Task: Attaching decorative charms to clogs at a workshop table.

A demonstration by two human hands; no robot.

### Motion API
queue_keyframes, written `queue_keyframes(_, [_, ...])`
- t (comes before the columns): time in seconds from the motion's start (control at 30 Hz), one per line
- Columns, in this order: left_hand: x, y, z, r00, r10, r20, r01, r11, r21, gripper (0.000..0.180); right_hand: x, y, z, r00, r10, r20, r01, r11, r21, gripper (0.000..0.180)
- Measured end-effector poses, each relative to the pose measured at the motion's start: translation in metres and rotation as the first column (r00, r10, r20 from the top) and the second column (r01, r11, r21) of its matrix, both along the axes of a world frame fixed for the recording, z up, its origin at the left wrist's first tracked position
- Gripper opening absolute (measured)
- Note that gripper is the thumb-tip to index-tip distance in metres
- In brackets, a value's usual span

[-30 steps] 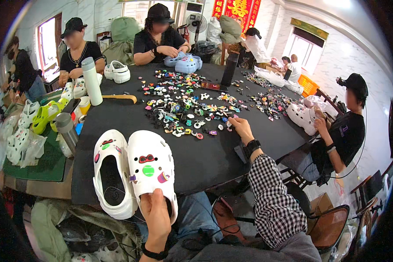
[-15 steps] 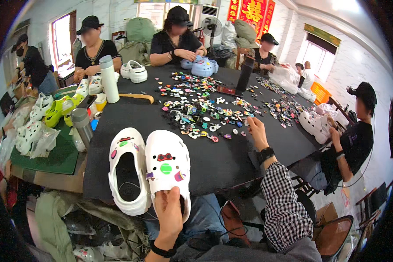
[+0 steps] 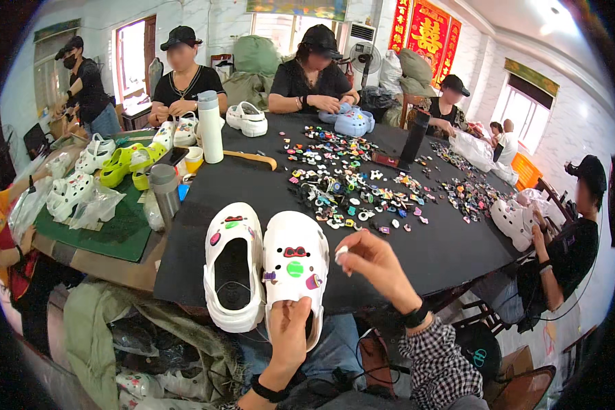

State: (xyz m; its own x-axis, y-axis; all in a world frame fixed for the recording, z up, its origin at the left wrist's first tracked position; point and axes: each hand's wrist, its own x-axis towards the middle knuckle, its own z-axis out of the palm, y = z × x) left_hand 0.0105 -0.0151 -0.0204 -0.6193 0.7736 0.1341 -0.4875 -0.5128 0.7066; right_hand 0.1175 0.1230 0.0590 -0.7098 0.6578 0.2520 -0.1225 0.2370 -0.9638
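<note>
A pair of white clogs sits at the table's near edge, toes pointing away from me. My left hand [image 3: 289,336] grips the right-hand clog [image 3: 296,231], fingers inside its opening and thumb on top. That clog bears a red sunglasses charm [image 3: 294,251], a green ball charm [image 3: 295,268] and a purple cup charm [image 3: 313,281]. Beside it, touching, is the left-hand clog [image 3: 214,290], with a few charms on its toe. Just right of the clogs, my right hand [image 3: 376,265] pinches a small white shoe charm [image 3: 341,253] between thumb and fingertips, apart from the clog.
Loose coloured charms [image 3: 352,188] spread over the black table [image 3: 451,263]. A white bottle [image 3: 211,130], a grey flask [image 3: 165,191] and a wooden stick [image 3: 249,159] stand or lie at left. Co-workers handle other clogs, including a blue pair [image 3: 354,121]. Yellow-green clogs [image 3: 119,167] lie on a green mat.
My right hand has come back from the charm pile toward the clogs, now with a white charm in its fingertips. My left hand keeps its grip. The whole view has shifted.
</note>
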Motion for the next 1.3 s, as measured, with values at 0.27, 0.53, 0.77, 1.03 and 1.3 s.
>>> queue_keyframes(0.27, [0.005,-0.019,-0.004,0.999,-0.027,-0.022,0.024,0.994,-0.108,0.036,-0.017,-0.038,-0.022,0.996,-0.087,0.009,0.086,0.988,0.129,0.009])
queue_keyframes(0.53, [0.01,-0.028,-0.014,0.997,-0.012,-0.071,0.006,0.997,-0.08,0.038,-0.015,-0.063,-0.024,0.962,-0.273,0.029,0.258,0.937,0.235,0.008])
queue_keyframes(0.77, [0.013,-0.024,-0.016,0.979,0.076,-0.188,-0.078,0.997,-0.002,0.039,-0.01,-0.065,-0.01,0.941,-0.305,0.144,0.204,0.854,0.479,0.015])
queue_keyframes(1.03, [0.011,-0.026,-0.021,0.98,0.002,-0.198,-0.015,0.998,-0.065,0.033,-0.013,-0.067,-0.003,0.937,-0.317,0.145,0.213,0.849,0.484,0.02])
queue_keyframes(1.3, [0.013,-0.031,-0.016,0.979,-0.066,-0.194,0.06,0.997,-0.038,0.038,-0.01,-0.064,0.008,0.913,-0.316,0.257,0.107,0.796,0.596,0.016])
